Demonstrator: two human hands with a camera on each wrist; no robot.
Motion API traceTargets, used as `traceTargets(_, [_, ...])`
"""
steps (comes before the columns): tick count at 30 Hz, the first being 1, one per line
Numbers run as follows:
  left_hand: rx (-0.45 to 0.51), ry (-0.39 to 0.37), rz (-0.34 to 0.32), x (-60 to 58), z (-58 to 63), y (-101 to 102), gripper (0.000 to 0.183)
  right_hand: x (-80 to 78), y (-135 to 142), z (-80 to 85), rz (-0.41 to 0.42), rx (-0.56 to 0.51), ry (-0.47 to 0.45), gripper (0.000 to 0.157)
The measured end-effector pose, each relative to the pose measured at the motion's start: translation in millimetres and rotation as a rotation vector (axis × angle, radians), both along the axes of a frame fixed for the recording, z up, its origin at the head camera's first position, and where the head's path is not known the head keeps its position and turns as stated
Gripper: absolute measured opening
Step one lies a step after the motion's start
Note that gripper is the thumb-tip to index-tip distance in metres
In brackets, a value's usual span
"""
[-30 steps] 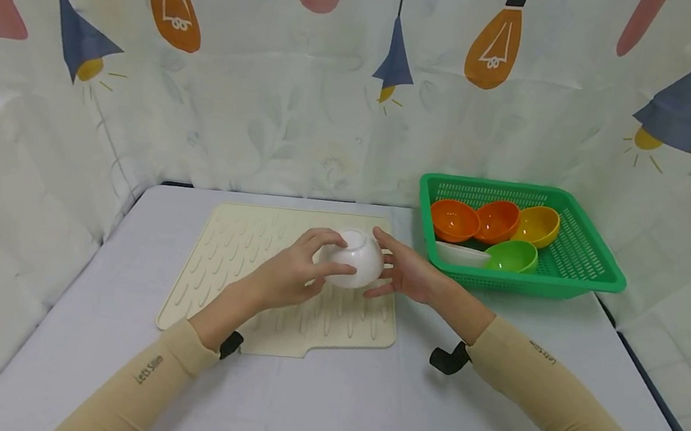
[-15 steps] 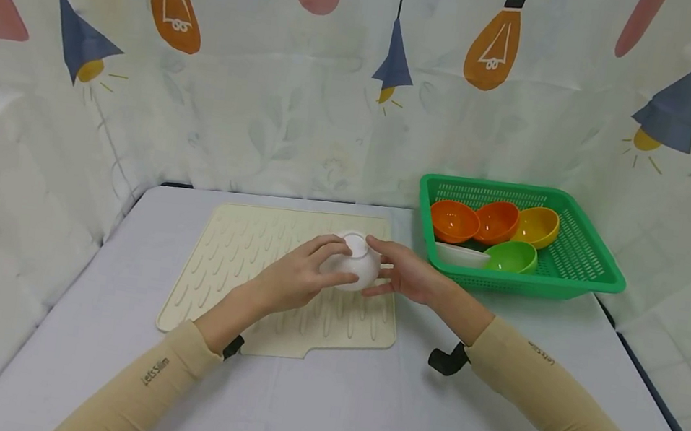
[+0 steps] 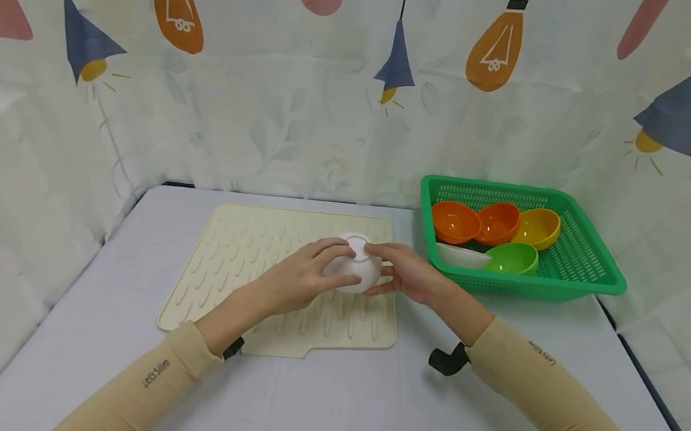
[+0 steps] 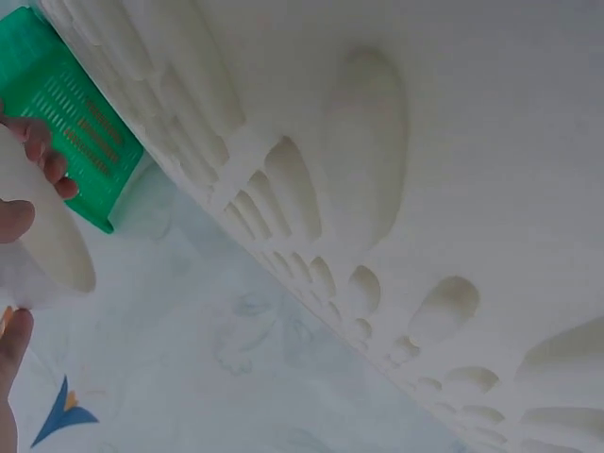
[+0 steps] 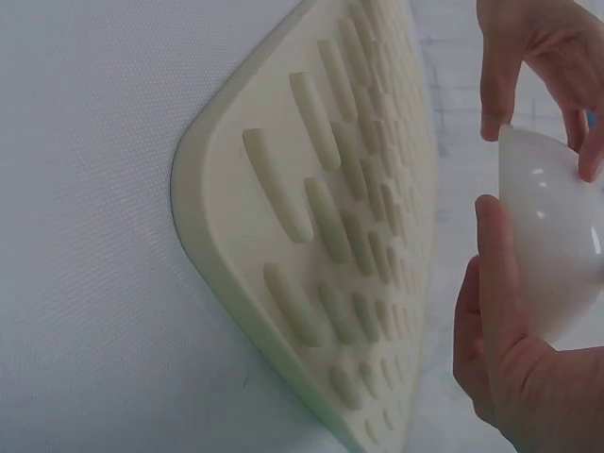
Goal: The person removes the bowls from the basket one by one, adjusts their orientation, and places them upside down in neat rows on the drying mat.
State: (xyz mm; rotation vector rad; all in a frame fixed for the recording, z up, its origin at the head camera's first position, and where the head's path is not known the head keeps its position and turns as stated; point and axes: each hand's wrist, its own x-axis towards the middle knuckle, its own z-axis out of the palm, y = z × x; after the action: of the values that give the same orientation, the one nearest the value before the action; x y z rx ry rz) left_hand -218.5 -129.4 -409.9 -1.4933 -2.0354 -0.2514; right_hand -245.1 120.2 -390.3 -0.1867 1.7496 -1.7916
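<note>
White bowl (image 3: 349, 285), base up in the head view, pinched between fingers of left hand (image 3: 298, 276) and right hand (image 3: 406, 273); cream mat (image 3: 230, 266) below, green basket (image 3: 526, 289) beyond right fingers. Left wrist: basket behind fingers. Right wrist: bowl gripped from two sides, mat left of fingers.

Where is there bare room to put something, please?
The white table is bare in front of the cream mat, between left sleeve and right sleeve, and beside the mat's left edge. The mat's right is crowded: left hand and right hand hold the white bowl above it. Bowls crowd the left of the green basket.
</note>
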Motion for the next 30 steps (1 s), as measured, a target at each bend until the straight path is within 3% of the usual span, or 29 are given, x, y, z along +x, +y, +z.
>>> traceTargets(3, [0.02, -0.08, 0.027, 1.8, 2.2, -0.5, 0.056, -0.6, -0.1, 0.0, -0.004, 0.007, 0.007, 0.047])
traceTargets(12, [0.221, -0.528, 0.152, 8.5, 6.6, -2.4, 0.062, -1.2, -0.3, -0.2, -0.009, 0.039, 0.006, 0.049])
traceTargets(16, [0.241, -0.642, 0.192, 10.5, 8.6, -0.6, 0.061, -0.5, -2.3, 1.7, -0.013, 0.047, 0.011, 0.052])
traceTargets(20, [0.218, -0.696, 0.224, 11.3, 9.1, 0.4, 0.06, -0.1, -3.2, 2.3, -0.041, 0.051, 0.0, 0.061])
traceTargets(25, [0.206, -0.687, 0.247, 11.2, 9.2, 1.0, 0.065, 0.1, -2.7, 3.7, -0.07, 0.084, -0.003, 0.067])
traceTargets(30, [0.231, -0.66, 0.265, 10.2, 9.6, -0.5, 0.067, -1.0, 1.3, 3.2, -0.011, 0.095, 0.076, 0.062])
